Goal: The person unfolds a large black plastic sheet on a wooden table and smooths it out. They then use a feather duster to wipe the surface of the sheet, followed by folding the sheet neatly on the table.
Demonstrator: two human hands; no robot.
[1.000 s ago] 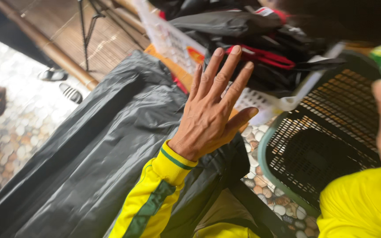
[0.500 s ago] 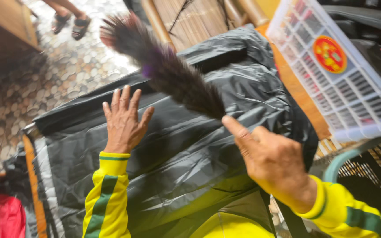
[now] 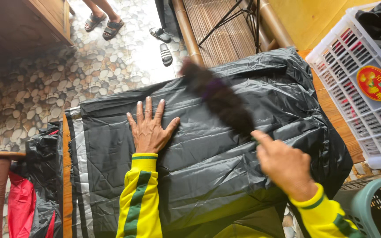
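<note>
Orange wooden tabletop point(image 3: 334, 115), nearly buried under a black garment

Only thin strips of the tabletop show, down the right edge and a sliver on the left. A shiny black jacket point(image 3: 225, 145) with a grey reflective strip is spread flat right across it, crinkled all over. The white plastic basket point(image 3: 361, 83) sits at the tabletop's right corner, touching the jacket's edge. Below it all is a pebble-pattern floor point(image 3: 31, 92), with a pair of striped sandals point(image 3: 161, 43) lying on it near a bamboo post, well apart from the tabletop.
</note>
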